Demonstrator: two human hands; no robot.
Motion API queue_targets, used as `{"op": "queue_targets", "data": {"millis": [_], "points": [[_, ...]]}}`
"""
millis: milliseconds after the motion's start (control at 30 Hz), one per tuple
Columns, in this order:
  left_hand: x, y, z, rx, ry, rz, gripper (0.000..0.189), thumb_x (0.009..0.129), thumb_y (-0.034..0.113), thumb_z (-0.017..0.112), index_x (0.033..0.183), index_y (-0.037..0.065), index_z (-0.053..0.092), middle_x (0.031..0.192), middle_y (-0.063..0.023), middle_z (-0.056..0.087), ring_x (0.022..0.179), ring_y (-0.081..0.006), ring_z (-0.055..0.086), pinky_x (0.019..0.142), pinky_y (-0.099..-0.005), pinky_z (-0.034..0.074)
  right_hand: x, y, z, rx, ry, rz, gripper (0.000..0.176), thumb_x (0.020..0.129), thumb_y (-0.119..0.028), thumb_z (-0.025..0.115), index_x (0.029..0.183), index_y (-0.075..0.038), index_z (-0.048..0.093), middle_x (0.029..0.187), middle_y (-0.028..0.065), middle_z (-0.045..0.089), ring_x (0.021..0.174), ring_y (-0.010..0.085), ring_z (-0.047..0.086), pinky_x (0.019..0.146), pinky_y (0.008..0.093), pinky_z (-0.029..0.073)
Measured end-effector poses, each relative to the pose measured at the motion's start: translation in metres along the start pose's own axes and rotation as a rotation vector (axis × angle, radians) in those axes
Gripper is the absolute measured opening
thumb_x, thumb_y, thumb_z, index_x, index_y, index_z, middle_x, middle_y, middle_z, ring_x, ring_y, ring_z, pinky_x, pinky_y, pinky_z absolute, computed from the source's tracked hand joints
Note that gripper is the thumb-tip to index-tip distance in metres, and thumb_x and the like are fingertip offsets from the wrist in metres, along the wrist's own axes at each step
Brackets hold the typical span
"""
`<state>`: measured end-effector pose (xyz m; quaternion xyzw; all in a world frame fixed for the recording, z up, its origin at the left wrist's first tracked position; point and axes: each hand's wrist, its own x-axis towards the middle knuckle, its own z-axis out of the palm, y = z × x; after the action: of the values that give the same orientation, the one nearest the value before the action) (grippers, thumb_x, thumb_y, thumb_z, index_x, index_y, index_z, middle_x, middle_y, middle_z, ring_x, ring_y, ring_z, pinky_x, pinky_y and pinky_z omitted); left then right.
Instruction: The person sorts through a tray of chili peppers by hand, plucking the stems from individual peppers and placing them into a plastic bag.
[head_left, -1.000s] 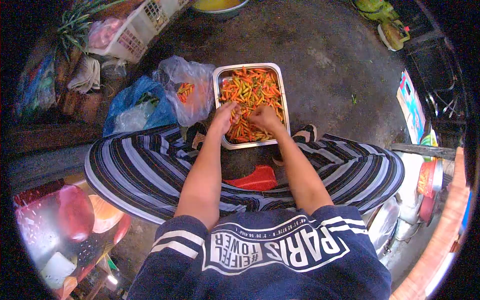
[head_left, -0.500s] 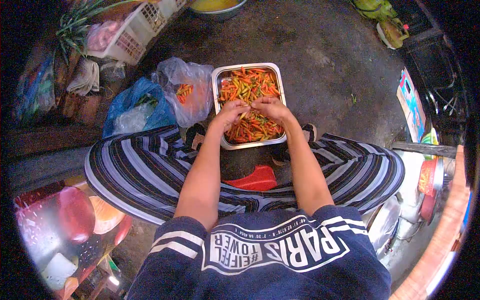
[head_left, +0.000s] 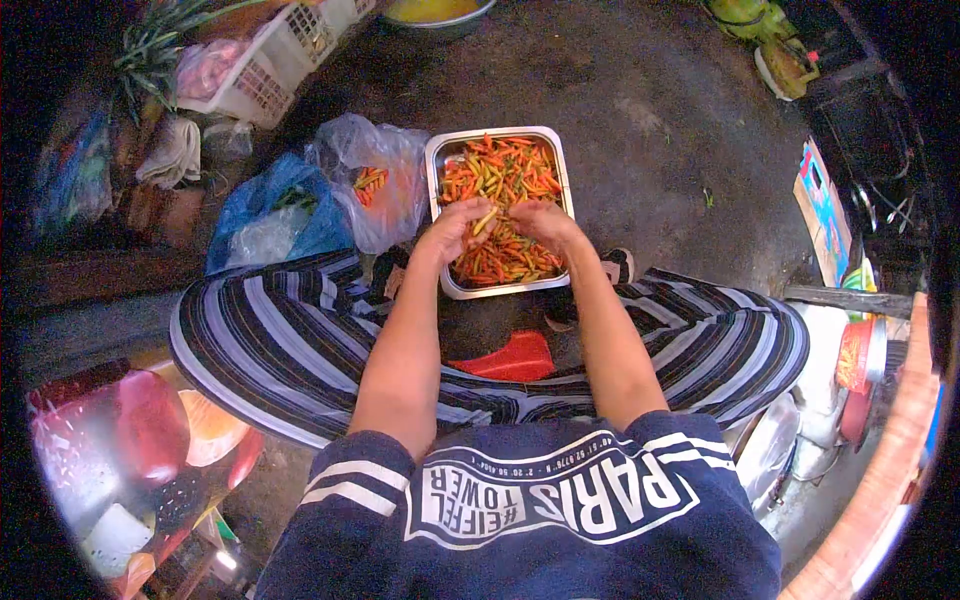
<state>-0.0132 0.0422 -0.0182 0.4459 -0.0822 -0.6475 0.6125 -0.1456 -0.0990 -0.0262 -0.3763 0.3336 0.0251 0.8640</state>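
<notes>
A rectangular metal tray (head_left: 434, 172) on the floor holds a heap of red, orange and yellow-green chili peppers (head_left: 500, 265). Over its left half, my left hand (head_left: 458, 228) is closed on a yellowish chili (head_left: 485, 221) that sticks up between the fingers. My right hand (head_left: 543, 221) hovers over the tray's right half, its fingers bent toward the left hand with a small gap between them. What its fingertips hold, if anything, is too small to make out.
Left of the tray lie a clear plastic bag (head_left: 385, 215) with some chilies and a blue bag (head_left: 265, 225). A white basket (head_left: 270, 85) and a basin (head_left: 440, 22) stand farther off. Something red (head_left: 510, 358) lies between my legs.
My hands have moved apart from where their fingertips met over the tray. The left hand has turned a little, showing the yellowish chili.
</notes>
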Motion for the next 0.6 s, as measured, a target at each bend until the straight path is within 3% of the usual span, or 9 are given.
{"op": "queue_targets", "data": {"millis": [67, 100, 133, 200, 400, 533, 600], "points": [[0.004, -0.006, -0.004, -0.04, -0.005, 0.02, 0.016, 0.082, 0.02, 0.058, 0.09, 0.009, 0.052, 0.068, -0.0004, 0.053, 0.052, -0.0096, 0.049, 0.043, -0.0202, 0.037, -0.003, 0.008, -0.009, -1.24, 0.397, -0.304, 0.026, 0.071, -0.02, 0.069, 0.088, -0.003, 0.059, 0.081, 0.0111, 0.062, 0.075, 0.0191, 0.059, 0.069, 0.03, 0.049], [0.007, -0.01, -0.01, -0.056, 0.024, 0.008, 0.015, 0.082, 0.02, 0.058, 0.089, 0.009, 0.052, 0.066, -0.0011, 0.053, 0.052, -0.0106, 0.049, 0.043, -0.0204, 0.037, 0.033, 0.041, -0.051, -1.515, 0.552, -0.389, 0.029, 0.064, -0.025, 0.073, 0.081, -0.005, 0.062, 0.076, 0.0141, 0.062, 0.074, 0.0255, 0.061, 0.068, 0.0348, 0.049], [0.009, -0.012, -0.013, -0.073, 0.054, -0.004, 0.013, 0.082, 0.019, 0.058, 0.088, 0.009, 0.051, 0.065, -0.0017, 0.053, 0.051, -0.0115, 0.049, 0.043, -0.0207, 0.037, 0.033, 0.043, -0.05, -1.515, 0.553, -0.387, 0.029, 0.064, -0.025, 0.073, 0.081, -0.005, 0.062, 0.076, 0.0141, 0.062, 0.074, 0.0255, 0.061, 0.068, 0.0348, 0.049], [0.003, -0.011, -0.008, 0.013, 0.101, -0.001, 0.012, 0.082, 0.017, 0.057, 0.085, 0.008, 0.05, 0.064, -0.0026, 0.052, 0.052, -0.0114, 0.049, 0.043, -0.021, 0.037, 0.028, 0.048, -0.035, -1.747, 0.663, -0.148, 0.023, 0.062, -0.025, 0.072, 0.072, -0.006, 0.064, 0.074, 0.0132, 0.063, 0.072, 0.0276, 0.061, 0.062, 0.0359, 0.049], [0.01, -0.021, -0.014, 0.26, 0.231, -0.012, 0.013, 0.084, 0.016, 0.054, 0.083, 0.006, 0.046, 0.062, -0.0025, 0.049, 0.046, -0.0098, 0.045, 0.039, -0.022, 0.033, 0.001, 0.072, 0.001, -2.049, 0.619, -0.176, 0.018, 0.062, -0.022, 0.067, 0.069, -0.005, 0.065, 0.071, 0.0109, 0.063, 0.072, 0.0269, 0.061, 0.066, 0.0375, 0.048], [0.008, -0.018, -0.007, 0.345, 0.245, 0.007, 0.011, 0.086, 0.015, 0.05, 0.087, 0.004, 0.046, 0.063, -0.003, 0.051, 0.045, -0.0083, 0.044, 0.038, -0.0218, 0.033, -0.002, 0.069, 0.004, -2.057, 0.626, -0.224, 0.019, 0.062, -0.022, 0.067, 0.069, -0.005, 0.065, 0.071, 0.0127, 0.062, 0.072, 0.0292, 0.06, 0.068, 0.0385, 0.048], [0.012, -0.018, -0.009, 0.38, 0.243, 0.048, 0.011, 0.086, 0.016, 0.05, 0.087, 0.006, 0.047, 0.064, -0.0024, 0.052, 0.045, -0.0088, 0.044, 0.039, -0.0219, 0.033, -0.002, 0.056, 0.003, -1.858, 0.651, -0.342, 0.017, 0.063, -0.02, 0.066, 0.068, -0.004, 0.063, 0.071, 0.0154, 0.061, 0.071, 0.0305, 0.06, 0.067, 0.0394, 0.047]]}}
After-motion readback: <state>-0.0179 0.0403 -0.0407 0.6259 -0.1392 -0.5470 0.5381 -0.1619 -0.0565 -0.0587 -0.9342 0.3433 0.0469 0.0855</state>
